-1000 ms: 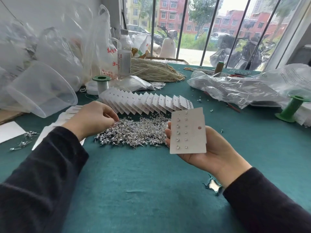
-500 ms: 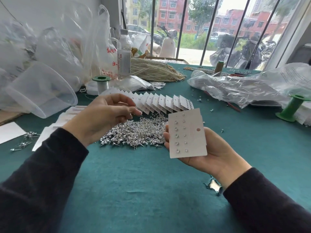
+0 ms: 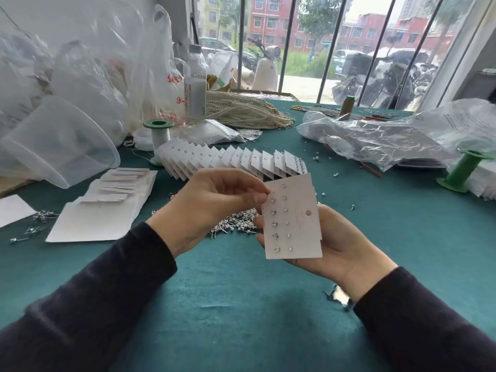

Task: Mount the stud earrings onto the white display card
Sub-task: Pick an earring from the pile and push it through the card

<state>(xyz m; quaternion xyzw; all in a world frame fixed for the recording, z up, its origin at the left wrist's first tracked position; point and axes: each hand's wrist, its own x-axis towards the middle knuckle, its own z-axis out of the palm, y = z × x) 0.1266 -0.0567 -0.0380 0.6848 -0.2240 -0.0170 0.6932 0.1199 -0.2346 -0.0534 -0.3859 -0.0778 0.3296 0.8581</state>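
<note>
My right hand (image 3: 330,242) holds a white display card (image 3: 295,226) upright from behind, fingers curled round its left edge. Two columns of small stud earrings sit in the card. My left hand (image 3: 212,205) has its pinched fingertips at the card's upper left corner; the stud between them is too small to make out. A heap of loose silver stud earrings (image 3: 236,224) lies on the green table (image 3: 241,304) behind and under both hands.
A fanned row of filled cards (image 3: 233,161) lies beyond the hands. Blank cards and paper (image 3: 107,202) lie at left, beside a clear plastic tub (image 3: 56,140). Green spools (image 3: 158,130), a bottle (image 3: 196,84), pearl strands (image 3: 241,111) and plastic bags (image 3: 375,138) crowd the back.
My left hand has lifted off the earring heap and moved right to the card's upper left corner. The right hand has raised the card slightly.
</note>
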